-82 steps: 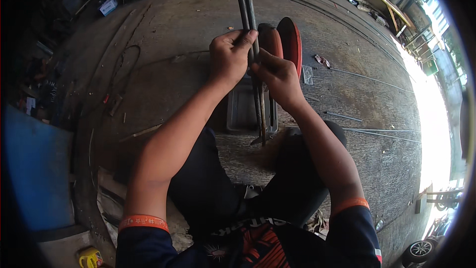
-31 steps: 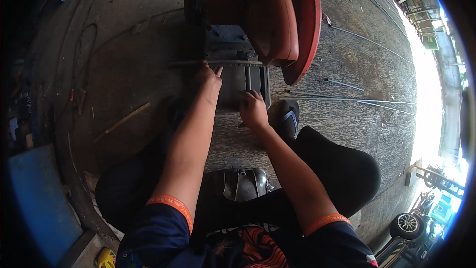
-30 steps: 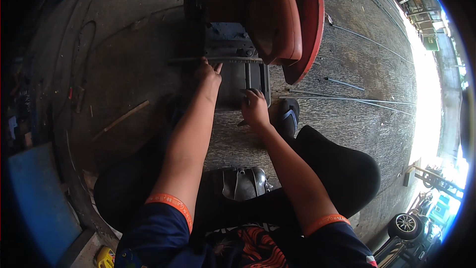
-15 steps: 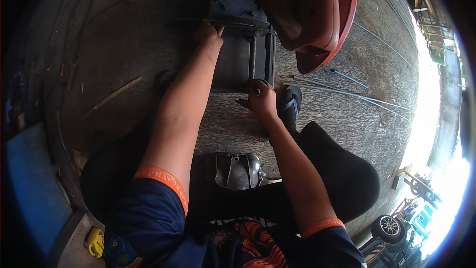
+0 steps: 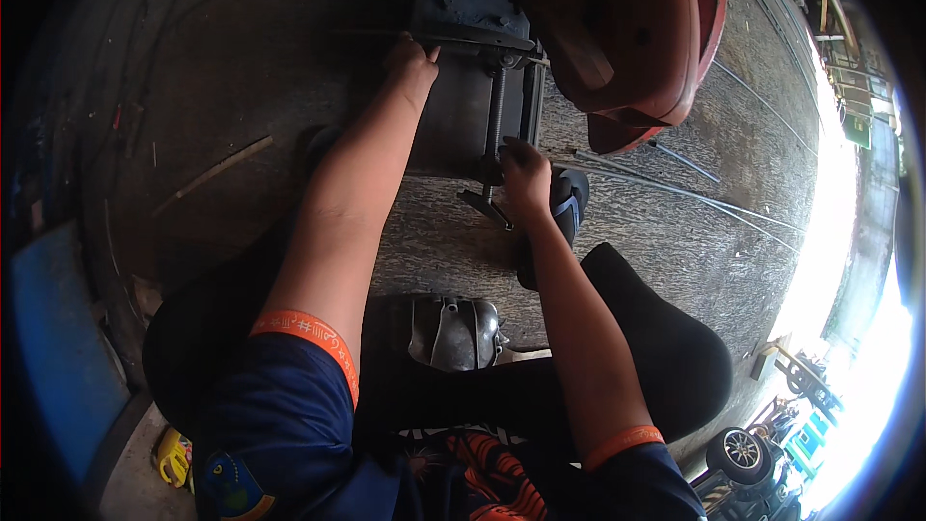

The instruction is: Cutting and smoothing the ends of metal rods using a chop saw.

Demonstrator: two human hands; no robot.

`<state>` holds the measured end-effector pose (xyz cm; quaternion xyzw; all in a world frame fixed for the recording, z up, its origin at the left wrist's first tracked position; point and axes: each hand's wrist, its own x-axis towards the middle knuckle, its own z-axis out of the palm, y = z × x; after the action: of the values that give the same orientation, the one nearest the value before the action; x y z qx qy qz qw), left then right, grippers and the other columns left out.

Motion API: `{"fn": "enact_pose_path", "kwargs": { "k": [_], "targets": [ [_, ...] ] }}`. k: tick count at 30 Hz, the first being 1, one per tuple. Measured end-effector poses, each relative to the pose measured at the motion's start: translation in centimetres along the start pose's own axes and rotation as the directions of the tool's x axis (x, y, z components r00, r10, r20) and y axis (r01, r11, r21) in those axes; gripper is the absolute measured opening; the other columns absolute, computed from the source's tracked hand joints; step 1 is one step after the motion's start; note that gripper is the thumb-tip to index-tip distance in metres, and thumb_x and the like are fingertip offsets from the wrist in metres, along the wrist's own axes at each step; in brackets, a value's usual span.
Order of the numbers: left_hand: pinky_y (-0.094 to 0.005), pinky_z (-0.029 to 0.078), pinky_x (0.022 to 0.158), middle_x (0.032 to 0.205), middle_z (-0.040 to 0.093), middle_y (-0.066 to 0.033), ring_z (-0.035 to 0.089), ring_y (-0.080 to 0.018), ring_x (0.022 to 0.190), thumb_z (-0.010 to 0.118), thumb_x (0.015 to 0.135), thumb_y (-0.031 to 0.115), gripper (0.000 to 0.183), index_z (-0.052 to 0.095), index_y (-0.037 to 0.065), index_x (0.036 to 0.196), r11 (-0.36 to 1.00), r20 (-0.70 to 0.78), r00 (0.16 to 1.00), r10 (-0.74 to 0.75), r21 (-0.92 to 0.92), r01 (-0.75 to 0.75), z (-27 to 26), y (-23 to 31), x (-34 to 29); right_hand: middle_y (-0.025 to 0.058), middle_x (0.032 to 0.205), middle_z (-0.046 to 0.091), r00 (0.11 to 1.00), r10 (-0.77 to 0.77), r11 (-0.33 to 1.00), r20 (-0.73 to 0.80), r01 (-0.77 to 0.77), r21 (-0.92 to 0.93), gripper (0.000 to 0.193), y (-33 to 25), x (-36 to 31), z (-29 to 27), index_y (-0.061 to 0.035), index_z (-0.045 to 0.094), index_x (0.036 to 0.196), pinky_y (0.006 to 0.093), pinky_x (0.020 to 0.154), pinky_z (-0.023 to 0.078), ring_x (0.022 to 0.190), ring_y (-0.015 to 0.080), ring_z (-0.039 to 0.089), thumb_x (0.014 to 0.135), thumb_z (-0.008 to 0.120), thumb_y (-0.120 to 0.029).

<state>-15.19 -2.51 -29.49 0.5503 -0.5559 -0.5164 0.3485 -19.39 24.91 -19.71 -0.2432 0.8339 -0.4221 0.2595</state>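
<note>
In front of me stands a cut-off saw with a red guard (image 5: 641,39) above a dark metal base (image 5: 449,121). My left hand (image 5: 411,63) is at the vise jaw (image 5: 473,37), its fingers closed around a thin dark bar that runs leftward into shadow; the fingertips are partly hidden. A threaded vise screw (image 5: 497,106) runs from the jaw toward me, ending in a crossbar handle (image 5: 485,207). My right hand (image 5: 527,177) is curled against the screw just beyond the handle, its fingers partly hidden.
A grey metal casing (image 5: 453,333) lies close to my legs. Thin metal rods (image 5: 666,181) lie on the right of the floor, a wooden strip (image 5: 214,174) on the left. A yellow tape measure (image 5: 174,456) sits at lower left, beside a blue panel (image 5: 68,347).
My right hand has come off the crossbar handle and moved slightly right, onto the screw nearby. The handle now shows. My left hand stays at the jaw; the view has shifted slightly.
</note>
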Motion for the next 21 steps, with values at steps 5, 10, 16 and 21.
{"fn": "enact_pose_path", "kwargs": {
  "k": [5, 10, 16, 21],
  "targets": [
    [-0.0379, 0.052, 0.083, 0.084, 0.066, -0.0188, 0.064, -0.036, 0.085, 0.057, 0.09, 0.038, 0.043, 0.069, -0.002, 0.093, 0.0, 0.475, 0.724, 0.5, 0.836, -0.548, 0.2, -5.2, 1.9, 0.0164, 0.086, 0.069, 0.998, 0.064, 0.97, 0.024, -0.067, 0.233, 0.032, 0.6, 3.0, 0.1, 0.0061, 0.065, 0.106, 0.0298, 0.073, 0.05, 0.076, 0.0185, 0.066, 0.081, 0.058, -0.011],
    [-0.04, 0.051, 0.085, 0.091, 0.065, -0.0202, 0.063, -0.0364, 0.092, 0.055, 0.091, 0.041, 0.044, 0.071, -0.001, 0.091, -0.212, 0.534, 0.665, 0.522, 0.836, -0.505, -0.2, -2.4, 1.2, 0.0122, 0.097, 0.069, 0.986, 0.155, 0.941, 0.062, -0.167, 0.294, 0.032, 1.2, 3.1, 0.9, 0.0041, 0.062, 0.115, 0.024, 0.069, 0.049, 0.078, 0.014, 0.065, 0.085, 0.058, -0.007],
    [-0.0314, 0.048, 0.093, 0.128, 0.059, -0.0052, 0.055, -0.0204, 0.12, 0.059, 0.09, 0.037, 0.037, 0.063, 0.012, 0.117, 0.357, 0.339, 0.917, -0.211, 0.9, -0.251, -0.6, 3.7, -0.1, 0.0127, 0.099, 0.068, 0.94, 0.32, 0.812, 0.117, -0.335, 0.478, 0.031, 1.1, 6.2, -0.3, 0.0043, 0.06, 0.116, 0.0259, 0.066, 0.052, 0.08, 0.0196, 0.067, 0.087, 0.058, -0.006],
    [-0.0403, 0.047, 0.094, 0.112, 0.064, -0.0153, 0.059, -0.0331, 0.11, 0.064, 0.084, 0.041, 0.04, 0.068, 0.008, 0.105, 0.365, 0.308, 0.95, -0.053, 0.892, -0.268, -1.2, 4.0, -0.6, 0.0112, 0.096, 0.066, 0.911, 0.378, 0.715, 0.164, -0.4, 0.573, 0.038, 1.0, 9.3, -1.2, 0.0023, 0.056, 0.122, 0.0257, 0.064, 0.052, 0.079, 0.02, 0.066, 0.086, 0.062, -0.007]
  ]
}}
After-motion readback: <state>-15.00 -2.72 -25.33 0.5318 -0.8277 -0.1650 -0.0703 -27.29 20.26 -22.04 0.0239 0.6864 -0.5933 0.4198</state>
